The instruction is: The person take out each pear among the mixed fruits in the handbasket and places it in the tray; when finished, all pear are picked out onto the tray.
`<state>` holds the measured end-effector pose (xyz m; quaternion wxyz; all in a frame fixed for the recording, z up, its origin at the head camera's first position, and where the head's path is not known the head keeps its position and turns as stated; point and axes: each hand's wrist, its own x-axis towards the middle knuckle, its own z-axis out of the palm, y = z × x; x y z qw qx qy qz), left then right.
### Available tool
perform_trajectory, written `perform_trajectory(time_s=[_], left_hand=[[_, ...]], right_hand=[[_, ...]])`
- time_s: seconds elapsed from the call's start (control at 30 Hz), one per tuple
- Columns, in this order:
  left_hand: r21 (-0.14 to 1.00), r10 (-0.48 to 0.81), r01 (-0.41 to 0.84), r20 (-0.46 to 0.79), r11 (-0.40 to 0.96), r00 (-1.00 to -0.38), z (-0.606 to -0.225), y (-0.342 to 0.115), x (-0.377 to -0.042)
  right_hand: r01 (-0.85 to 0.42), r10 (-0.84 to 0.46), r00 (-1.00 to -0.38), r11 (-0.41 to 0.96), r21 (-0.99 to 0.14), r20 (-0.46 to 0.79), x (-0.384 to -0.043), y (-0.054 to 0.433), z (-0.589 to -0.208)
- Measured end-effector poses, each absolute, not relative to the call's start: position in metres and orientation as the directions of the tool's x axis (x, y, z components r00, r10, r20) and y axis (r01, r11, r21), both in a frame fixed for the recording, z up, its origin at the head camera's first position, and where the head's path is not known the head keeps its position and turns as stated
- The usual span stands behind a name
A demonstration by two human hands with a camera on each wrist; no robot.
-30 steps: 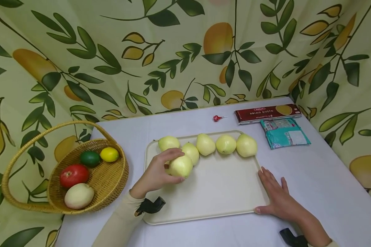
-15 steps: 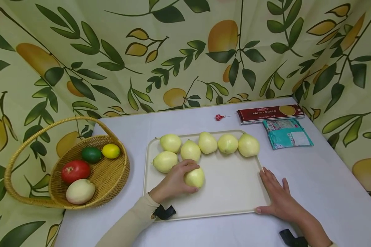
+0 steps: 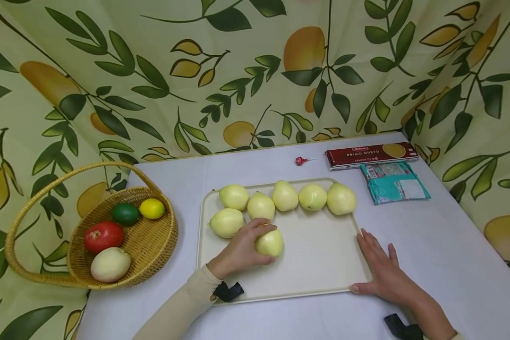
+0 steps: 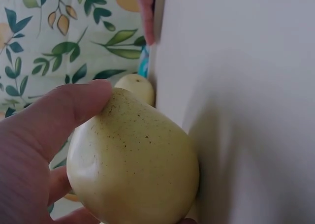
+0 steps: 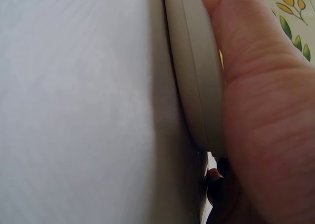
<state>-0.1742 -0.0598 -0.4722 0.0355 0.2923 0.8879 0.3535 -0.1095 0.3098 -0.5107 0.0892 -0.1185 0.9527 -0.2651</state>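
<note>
My left hand point(image 3: 242, 250) grips a pale yellow-green pear point(image 3: 272, 243) over the cream tray point(image 3: 318, 259), thumb on the near side and fingers on the far side. In the left wrist view this pear point(image 4: 135, 160) shows brown specks and sits close to or on the tray's surface; I cannot tell which. Several similar pears point(image 3: 285, 196) line the tray's far edge, and another pear point(image 3: 226, 223) lies just left of my left fingers. My right hand point(image 3: 384, 278) rests along the tray's right edge, fingers extended, thumb at the near right corner.
A wicker basket point(image 3: 165, 245) at left holds a red tomato-like item point(image 3: 104, 237), a peach point(image 3: 110, 264), a lemon point(image 3: 152, 208) and a dark green fruit point(image 3: 125, 214). Behind the tray lie a red lollipop point(image 3: 301, 161), a spaghetti box point(image 3: 357, 157) and a teal packet point(image 3: 394, 183).
My left hand has moved right and nearer with the pear, and the pear to its left has come into full view. Over the last half second it barely moves. The right hand stays put.
</note>
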Motion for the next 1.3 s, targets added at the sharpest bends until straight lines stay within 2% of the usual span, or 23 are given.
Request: perform_trajectory(time_s=[0.13,0.4,0.57,0.7,0.83,1.0,1.3], left_hand=[[0.637,0.568,0.503,0.121,0.584,-0.814,-0.468,-0.06,-0.174],[0.62,0.603,0.447,-0.053,0.645,-0.796,-0.454,-0.07,-0.172],[0.6,0.623,0.459,-0.086,0.656,-0.778,-0.435,-0.078,-0.177],[0.587,0.625,0.467,-0.088,0.662,-0.775,-0.422,-0.081,-0.181],[0.564,0.607,0.497,-0.009,0.659,-0.795,-0.408,-0.08,-0.193],[0.511,0.529,0.495,0.089,0.703,-0.844,-0.385,-0.072,-0.224],[0.438,0.308,0.331,0.124,0.836,-0.943,-0.368,-0.056,-0.297]], right_hand=[[-0.182,-0.272,-0.957,0.829,-0.53,-0.097,-0.109,0.309,-0.511],[-0.185,-0.28,-0.954,0.828,-0.53,-0.103,-0.113,0.308,-0.515],[-0.183,-0.284,-0.952,0.825,-0.534,-0.113,-0.116,0.306,-0.513],[-0.164,-0.298,-0.939,0.829,-0.535,-0.174,-0.119,0.309,-0.505],[-0.157,-0.338,-0.902,0.835,-0.528,-0.267,-0.13,0.32,-0.481],[-0.159,-0.343,-0.876,0.869,-0.468,-0.339,-0.155,0.323,-0.434],[-0.258,-0.344,-0.911,0.906,-0.337,-0.227,-0.222,0.289,-0.353]])
